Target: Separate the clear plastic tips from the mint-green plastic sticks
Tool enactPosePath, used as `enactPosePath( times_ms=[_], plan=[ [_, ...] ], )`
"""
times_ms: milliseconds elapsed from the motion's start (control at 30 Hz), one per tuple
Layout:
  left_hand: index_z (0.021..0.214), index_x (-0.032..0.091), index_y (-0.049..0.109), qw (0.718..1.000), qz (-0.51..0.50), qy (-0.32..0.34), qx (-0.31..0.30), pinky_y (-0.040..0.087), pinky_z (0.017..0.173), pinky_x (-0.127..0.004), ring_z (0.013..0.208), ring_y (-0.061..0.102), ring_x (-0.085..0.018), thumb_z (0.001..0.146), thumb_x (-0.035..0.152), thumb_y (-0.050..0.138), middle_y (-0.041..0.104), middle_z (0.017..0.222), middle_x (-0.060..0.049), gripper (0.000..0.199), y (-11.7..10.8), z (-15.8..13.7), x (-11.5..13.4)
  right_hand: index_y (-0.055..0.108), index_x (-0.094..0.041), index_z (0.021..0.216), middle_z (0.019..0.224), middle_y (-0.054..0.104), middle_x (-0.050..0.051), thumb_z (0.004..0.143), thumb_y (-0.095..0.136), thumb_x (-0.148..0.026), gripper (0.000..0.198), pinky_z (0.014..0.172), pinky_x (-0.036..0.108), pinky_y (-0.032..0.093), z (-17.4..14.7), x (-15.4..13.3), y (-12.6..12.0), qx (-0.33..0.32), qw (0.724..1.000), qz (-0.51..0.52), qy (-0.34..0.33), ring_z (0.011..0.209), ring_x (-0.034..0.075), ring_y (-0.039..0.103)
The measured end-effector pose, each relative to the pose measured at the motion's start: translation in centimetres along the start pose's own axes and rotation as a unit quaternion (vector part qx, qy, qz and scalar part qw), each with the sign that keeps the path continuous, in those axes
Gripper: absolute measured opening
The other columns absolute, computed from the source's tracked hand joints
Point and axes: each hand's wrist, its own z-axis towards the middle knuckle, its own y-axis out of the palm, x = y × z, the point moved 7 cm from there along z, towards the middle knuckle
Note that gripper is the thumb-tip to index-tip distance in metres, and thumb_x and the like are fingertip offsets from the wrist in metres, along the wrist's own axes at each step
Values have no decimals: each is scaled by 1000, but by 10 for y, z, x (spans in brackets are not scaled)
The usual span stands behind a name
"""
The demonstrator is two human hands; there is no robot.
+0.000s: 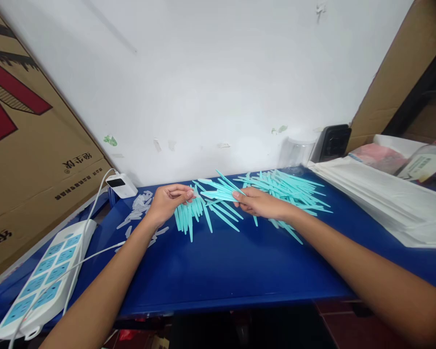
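Observation:
My right hand [252,201] is closed around a small fan of slim turquoise plastic sticks [221,193]. They taper to a point at one end, and their wider, paler ends face left. Just left of that bunch, my left hand [175,198] is curled with thumb and fingertips together; whatever may be in the pinch is too small to make out. Under and beside the left hand, a row of more turquoise sticks [189,218] lies on the blue table [218,271]. A larger loose heap of the sticks [287,189] spreads behind the right hand.
Small translucent pieces [140,206] lie left of my left hand. A power strip [47,276], a white device [121,185] and cables occupy the left side. At right are a stack of white sheets [381,203], a clear container [298,152] and a bottle [427,162]. A white wall [218,87] stands behind.

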Motion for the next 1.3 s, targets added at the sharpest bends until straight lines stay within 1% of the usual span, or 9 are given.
enactPosePath(
  times_ms=[333,500,800,967,1100,1300],
  plan=[
    [100,15,79,1000,-18,-22,-1,57,70,-32,75,75,-23,74,50,87,81,91,-12,44,5,-2,1,54,-18,84,61,34,-6,98,43,-71,56,47,22,26,-1,-2,-1,0,999,-34,-8,50,8,29],
    [101,15,78,1000,-15,-21,4,55,68,-33,74,74,-23,74,50,87,81,91,-13,46,4,-2,2,54,-18,83,61,33,-6,98,44,-69,54,46,22,26,-2,-4,-2,4,999,-44,-3,51,9,28],
    [102,15,78,1000,-12,-24,3,57,71,-33,75,75,-23,74,52,87,81,96,-14,48,2,-2,1,54,-18,83,62,36,-5,98,42,-70,55,47,23,27,-3,-6,-3,11,998,-63,-5,52,10,30],
    [97,16,79,1000,-1,-16,-17,57,70,-34,74,75,-24,75,50,87,81,91,-12,41,11,-5,5,54,-18,83,62,37,-5,99,41,-71,57,49,24,29,-1,-3,0,-1,998,-66,-15,52,10,31],
    [94,15,80,999,12,-15,-28,55,67,-33,73,75,-24,76,47,86,80,82,-11,37,23,-9,8,53,-19,82,61,36,-6,99,39,-72,57,50,24,30,0,-1,4,-4,997,-67,-25,52,10,32],
    [89,15,80,999,4,-22,-33,57,68,-35,74,75,-25,76,47,86,80,80,-11,35,33,-12,4,46,-21,77,61,36,-5,100,37,-71,56,52,25,30,-3,-11,7,13,994,-106,-38,53,11,31]
  ],
)
